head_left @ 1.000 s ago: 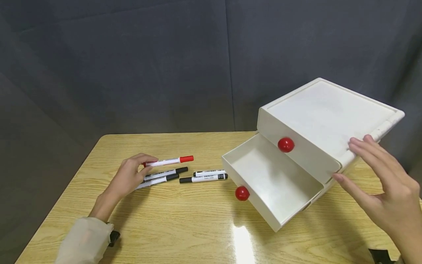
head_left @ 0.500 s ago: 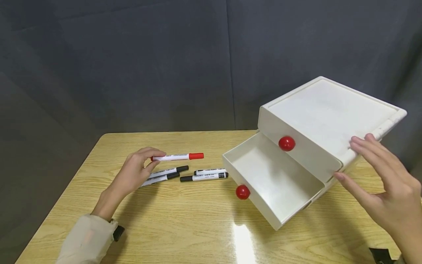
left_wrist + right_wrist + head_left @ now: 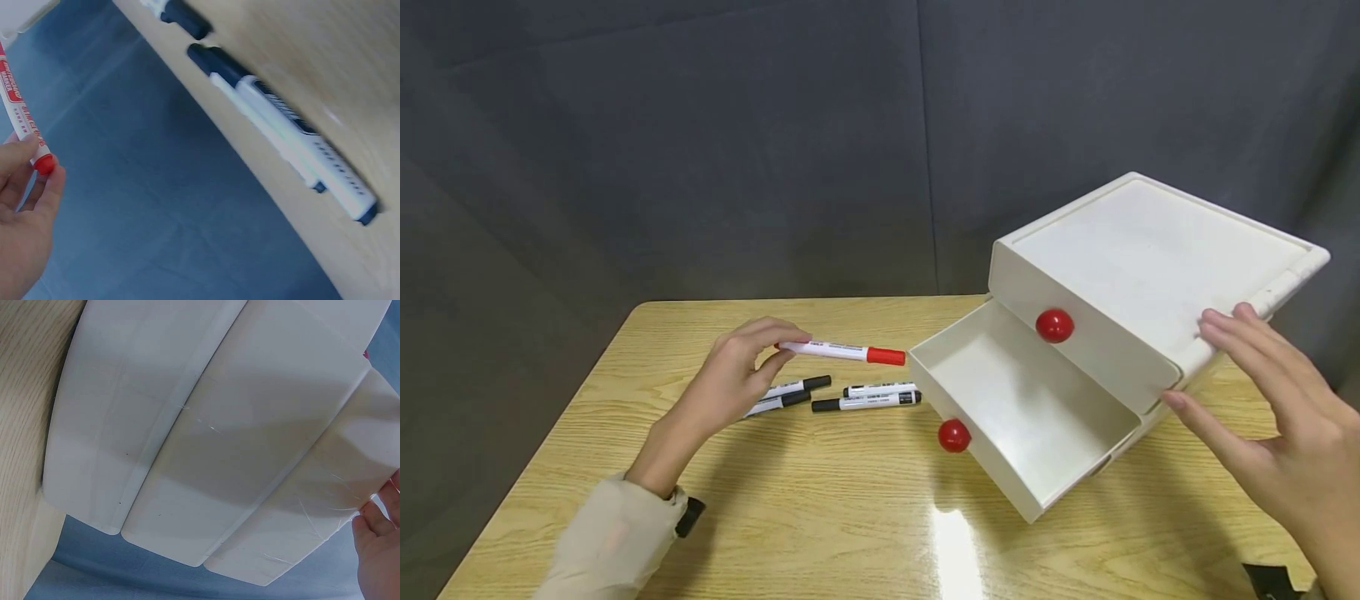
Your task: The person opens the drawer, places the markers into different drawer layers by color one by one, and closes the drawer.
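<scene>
My left hand [image 3: 739,371] pinches a red-capped marker [image 3: 842,351] near its red tail end, between thumb and fingers. The marker is above the table, cap pointing right, close to the left corner of the pulled-out drawer [image 3: 932,385]. In the left wrist view the white barrel of this marker [image 3: 17,106] shows red lettering. On the right stands a white drawer cabinet [image 3: 1150,250] with red ball knobs. My right hand [image 3: 1285,408] rests its fairly straight fingertips on the cabinet's near top edge, with the thumb at its front corner. In the right wrist view that hand [image 3: 381,531] touches the cabinet's edge.
Two black-capped markers [image 3: 786,400] lie under and beside my left hand. Another pair of black-and-white markers [image 3: 868,402] lies just left of the drawer. The lower drawer's inside shows bare white. A dark curtain [image 3: 775,150] hangs behind the wooden table [image 3: 820,517].
My left hand has lifted the red marker off its place by the black ones and carried it right toward the drawer. My right hand and the cabinet stay about where they were.
</scene>
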`<state>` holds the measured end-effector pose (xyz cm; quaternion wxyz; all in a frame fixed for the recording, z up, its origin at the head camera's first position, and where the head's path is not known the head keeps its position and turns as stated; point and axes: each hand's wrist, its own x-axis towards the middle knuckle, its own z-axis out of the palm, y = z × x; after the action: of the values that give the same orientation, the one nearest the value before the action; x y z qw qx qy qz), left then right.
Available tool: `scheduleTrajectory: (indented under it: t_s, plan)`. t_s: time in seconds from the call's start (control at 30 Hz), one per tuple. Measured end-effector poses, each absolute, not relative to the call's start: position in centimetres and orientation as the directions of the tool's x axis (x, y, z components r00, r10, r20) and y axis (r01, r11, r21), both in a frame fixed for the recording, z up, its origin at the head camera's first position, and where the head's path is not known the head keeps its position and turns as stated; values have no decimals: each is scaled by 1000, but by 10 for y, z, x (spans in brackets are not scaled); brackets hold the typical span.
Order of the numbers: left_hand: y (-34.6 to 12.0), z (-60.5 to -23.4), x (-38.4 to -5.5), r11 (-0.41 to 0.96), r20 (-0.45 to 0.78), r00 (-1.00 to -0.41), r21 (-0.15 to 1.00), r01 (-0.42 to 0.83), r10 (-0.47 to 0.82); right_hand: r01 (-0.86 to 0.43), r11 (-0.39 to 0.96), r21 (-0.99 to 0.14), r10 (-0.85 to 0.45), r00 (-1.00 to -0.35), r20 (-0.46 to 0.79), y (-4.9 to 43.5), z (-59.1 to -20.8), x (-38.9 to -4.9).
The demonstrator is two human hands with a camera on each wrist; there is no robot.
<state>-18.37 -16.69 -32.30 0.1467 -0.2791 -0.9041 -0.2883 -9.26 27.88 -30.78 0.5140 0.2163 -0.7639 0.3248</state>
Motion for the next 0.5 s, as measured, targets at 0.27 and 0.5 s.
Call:
scheduleTrajectory:
  t_s: [0.27, 0.5]
  plan:
    - [-147, -308, -180, 636, 449, -759, 424, 645, 471, -663, 695, -277, 5, -381, 924, 279, -308, -93]
    - [-131, -299, -179, 604, 452, -732, 419, 678, 509, -673, 685, -279, 7, -377, 926, 279, -308, -93]
